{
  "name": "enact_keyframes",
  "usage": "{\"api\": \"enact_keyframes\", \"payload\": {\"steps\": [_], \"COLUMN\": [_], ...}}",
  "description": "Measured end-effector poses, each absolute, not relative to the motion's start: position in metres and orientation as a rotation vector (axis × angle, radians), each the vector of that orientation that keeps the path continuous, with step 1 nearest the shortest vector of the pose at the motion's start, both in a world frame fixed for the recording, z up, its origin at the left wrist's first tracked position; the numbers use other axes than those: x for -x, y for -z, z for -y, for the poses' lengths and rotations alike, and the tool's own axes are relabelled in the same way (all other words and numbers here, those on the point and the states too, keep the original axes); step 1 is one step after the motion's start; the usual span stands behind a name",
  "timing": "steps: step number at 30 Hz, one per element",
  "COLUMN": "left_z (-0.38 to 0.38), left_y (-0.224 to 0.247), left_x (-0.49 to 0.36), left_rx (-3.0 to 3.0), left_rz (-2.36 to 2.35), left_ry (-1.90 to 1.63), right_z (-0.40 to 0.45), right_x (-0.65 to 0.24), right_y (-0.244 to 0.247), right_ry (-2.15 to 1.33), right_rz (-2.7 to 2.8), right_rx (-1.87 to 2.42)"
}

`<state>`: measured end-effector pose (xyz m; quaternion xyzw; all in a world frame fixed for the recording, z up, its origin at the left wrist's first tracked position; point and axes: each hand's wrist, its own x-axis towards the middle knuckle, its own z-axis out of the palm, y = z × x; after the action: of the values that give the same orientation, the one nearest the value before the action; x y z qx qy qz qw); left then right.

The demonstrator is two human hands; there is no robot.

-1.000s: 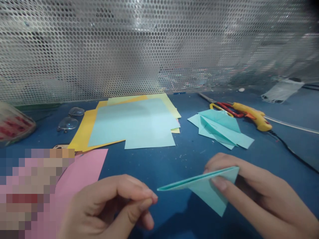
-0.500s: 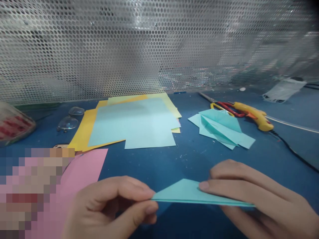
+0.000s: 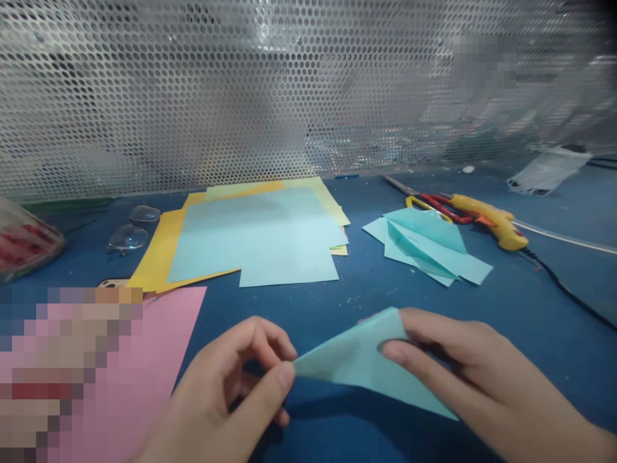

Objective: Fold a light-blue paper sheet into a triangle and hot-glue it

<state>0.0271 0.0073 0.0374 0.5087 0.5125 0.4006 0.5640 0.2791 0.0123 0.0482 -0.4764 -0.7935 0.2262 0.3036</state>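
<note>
A folded piece of turquoise paper [image 3: 344,357] is held up over the blue table, its broad face tilted toward me. My left hand [image 3: 241,379] pinches its pointed left corner between thumb and fingers. On the other side my right hand [image 3: 463,366] grips the paper, thumb on the near face and fingers behind the upper edge, where they are partly hidden. Beyond it, to the right, lie folded turquoise paper pieces [image 3: 424,244] in a small overlapping heap.
Yellow paper [image 3: 152,260] and light blue sheets [image 3: 255,231] are stacked at centre left, with pink paper [image 3: 159,347] nearer. Scissors [image 3: 434,207], a yellow glue gun [image 3: 491,222] with a black cord, glasses [image 3: 128,238] and a face mask [image 3: 549,170] lie around. A perforated metal panel [image 3: 270,96] stands behind.
The folded paper has turned from nearly edge-on to showing its face, its upper edge raised. My right hand has shifted its hold, thumb now in front. My left hand still pinches the left corner.
</note>
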Motion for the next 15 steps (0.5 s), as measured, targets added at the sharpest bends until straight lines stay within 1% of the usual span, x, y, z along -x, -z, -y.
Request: {"api": "enact_keyframes", "payload": {"steps": [3,6,10,15], "left_z": [-0.014,-0.016,-0.017,-0.019], "left_y": [-0.033,-0.032,-0.035,-0.036], "left_x": [-0.018,-0.015,-0.015,-0.006], "left_rx": [-1.455,-1.635,-1.835,-2.088], "left_rz": [-1.248,-1.301,-1.35,-1.439], "left_ry": [-0.605,-0.429,-0.323,-0.242], "right_z": [-0.013,-0.013,-0.014,-0.013], "right_x": [-0.277,-0.275,-0.27,-0.27], "right_y": [-0.045,-0.034,-0.021,-0.02], "right_ry": [-0.748,-0.828,-0.741,-0.639], "right_rz": [2.114,2.128,2.175,2.263], "right_rx": [1.383,1.392,1.4,1.495]}}
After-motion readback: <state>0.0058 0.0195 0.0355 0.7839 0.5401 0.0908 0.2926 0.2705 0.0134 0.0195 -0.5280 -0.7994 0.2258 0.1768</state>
